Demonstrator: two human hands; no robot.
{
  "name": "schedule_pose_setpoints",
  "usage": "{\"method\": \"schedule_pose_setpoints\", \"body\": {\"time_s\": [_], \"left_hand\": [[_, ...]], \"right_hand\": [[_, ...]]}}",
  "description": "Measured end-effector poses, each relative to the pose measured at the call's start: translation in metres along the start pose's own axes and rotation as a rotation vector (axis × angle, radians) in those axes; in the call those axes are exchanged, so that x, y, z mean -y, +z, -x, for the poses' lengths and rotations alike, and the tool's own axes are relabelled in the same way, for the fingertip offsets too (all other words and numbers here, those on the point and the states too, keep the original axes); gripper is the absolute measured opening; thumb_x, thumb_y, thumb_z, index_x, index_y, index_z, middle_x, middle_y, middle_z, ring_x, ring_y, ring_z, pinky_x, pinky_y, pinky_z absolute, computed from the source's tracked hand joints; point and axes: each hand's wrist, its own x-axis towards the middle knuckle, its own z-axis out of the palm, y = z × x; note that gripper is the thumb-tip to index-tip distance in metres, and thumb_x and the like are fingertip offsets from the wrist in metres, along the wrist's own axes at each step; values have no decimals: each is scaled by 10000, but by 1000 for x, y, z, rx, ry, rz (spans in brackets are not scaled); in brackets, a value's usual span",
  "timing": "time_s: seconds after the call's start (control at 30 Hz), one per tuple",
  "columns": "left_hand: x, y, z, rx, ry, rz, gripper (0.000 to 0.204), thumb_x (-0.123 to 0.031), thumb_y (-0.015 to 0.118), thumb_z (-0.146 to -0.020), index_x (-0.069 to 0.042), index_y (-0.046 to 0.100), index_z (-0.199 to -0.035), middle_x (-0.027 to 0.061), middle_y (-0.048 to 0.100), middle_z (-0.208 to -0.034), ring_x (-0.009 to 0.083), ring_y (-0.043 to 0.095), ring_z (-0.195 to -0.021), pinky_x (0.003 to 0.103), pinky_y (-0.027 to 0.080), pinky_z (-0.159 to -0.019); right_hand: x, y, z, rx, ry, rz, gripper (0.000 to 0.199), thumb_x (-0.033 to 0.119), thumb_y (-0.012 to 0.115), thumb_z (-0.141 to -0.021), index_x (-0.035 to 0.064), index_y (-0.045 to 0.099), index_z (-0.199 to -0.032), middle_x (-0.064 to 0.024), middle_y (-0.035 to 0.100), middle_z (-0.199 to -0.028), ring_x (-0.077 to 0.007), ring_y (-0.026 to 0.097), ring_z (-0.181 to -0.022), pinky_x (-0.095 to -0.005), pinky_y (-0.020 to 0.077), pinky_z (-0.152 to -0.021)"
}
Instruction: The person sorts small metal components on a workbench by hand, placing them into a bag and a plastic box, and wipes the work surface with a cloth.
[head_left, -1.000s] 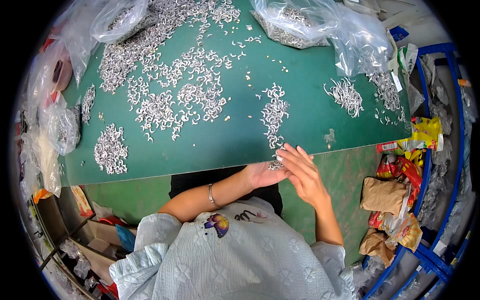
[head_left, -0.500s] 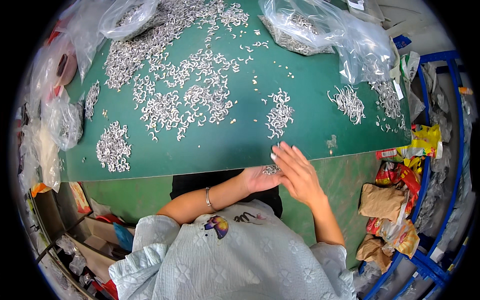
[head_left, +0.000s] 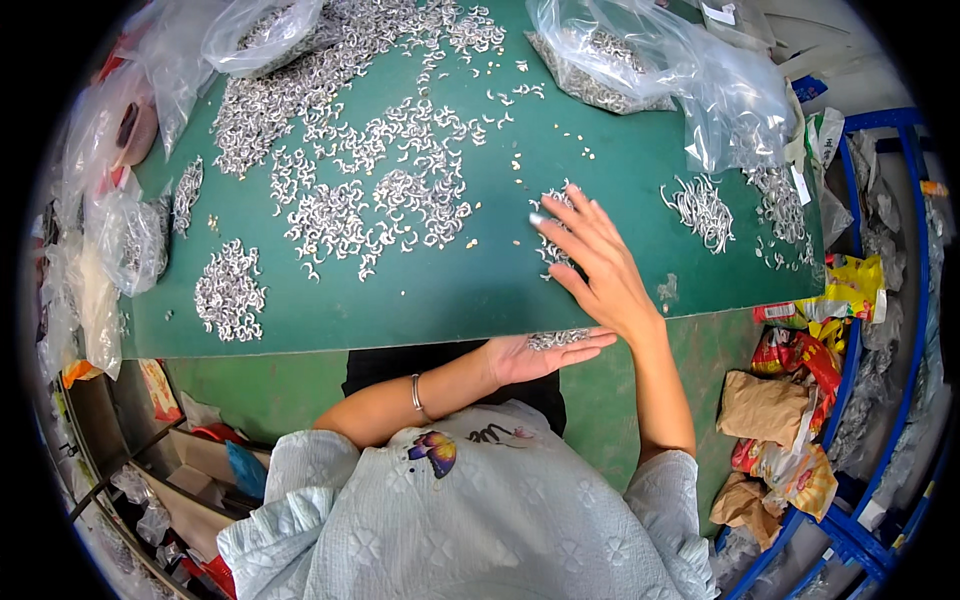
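Clips (head_left: pixel 400 190), small curved metal ones, cover most of my green desk (head_left: pixel 620 150) in loose silver heaps. My right hand (head_left: pixel 595 265) lies flat and spread on the desk, fingers wide open, resting on a small pile of clips (head_left: pixel 552 225) near the front edge; it grips nothing. My left hand (head_left: pixel 540 352) is cupped palm-up just below the desk's edge, open like a scoop, with a little heap of clips (head_left: pixel 558 339) lying in it.

As I judge it, only this small share is gathered so far. Much is left: the big spread across the middle and back-left, a separate heap at the front left (head_left: pixel 230 290), a narrow one by the left edge (head_left: pixel 186 195), and another on the right (head_left: pixel 703 208). Clear plastic bags (head_left: pixel 650 60) at the back already hold clips, one at the back left (head_left: pixel 262 30) too. More bags (head_left: pixel 95 270) crowd the left edge, and crumpled wrappers (head_left: pixel 790 400) lie off to my right.
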Motion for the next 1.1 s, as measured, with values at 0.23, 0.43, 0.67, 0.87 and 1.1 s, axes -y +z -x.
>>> {"method": "schedule_pose_setpoints", "body": {"time_s": [0.23, 0.43, 0.67, 0.87, 1.1], "left_hand": [[6, -3, 2, 49, 102, 117, 530, -403, 360, -1010, -87, 370, -1436, 163, 379, -1477, 337, 345, -1381, 494, 244, -1167], [8, -33, 1, 199, 104, 256, 466, -357, 411, -1004, -34, 478, -1333, 206, 445, -1410, 329, 411, -1333, 481, 293, -1150], [5, -13, 1, 54, 67, -4, 440, -352, 404, -1008, -60, 486, -1326, 159, 523, -1344, 279, 496, -1267, 466, 394, -1081], [8, -29, 5, 42, 94, 128, 484, -377, 390, -1011, -50, 438, -1366, 165, 487, -1379, 274, 484, -1279, 449, 426, -1060], [3, 1, 5, 45, 44, -27, 538, -372, 386, -1008, 21, 400, -1376, 251, 415, -1414, 348, 418, -1324, 459, 343, -1131]], "right_hand": [[17, -4, 35, 171, 93, -39, 501, 144, 642, -781, 40, 573, -1266, -113, 478, -1421, -355, 340, -1388, -521, 278, -1132], [35, 4, 75, 125, 46, -42, 511, 199, 700, -746, 21, 597, -1214, -126, 504, -1393, -364, 405, -1346, -525, 337, -1095], [39, 17, 92, 13, -13, -195, 504, 231, 679, -767, 6, 595, -1210, -141, 492, -1406, -369, 410, -1346, -525, 329, -1092], [41, 14, 49, 166, 14, -84, 602, 219, 657, -755, -7, 535, -1300, -181, 499, -1392, -388, 421, -1336, -513, 305, -1110], [33, 4, 82, 125, -75, -312, 519, 180, 679, -792, -10, 566, -1261, -159, 527, -1371, -350, 428, -1339, -504, 326, -1108]]}}
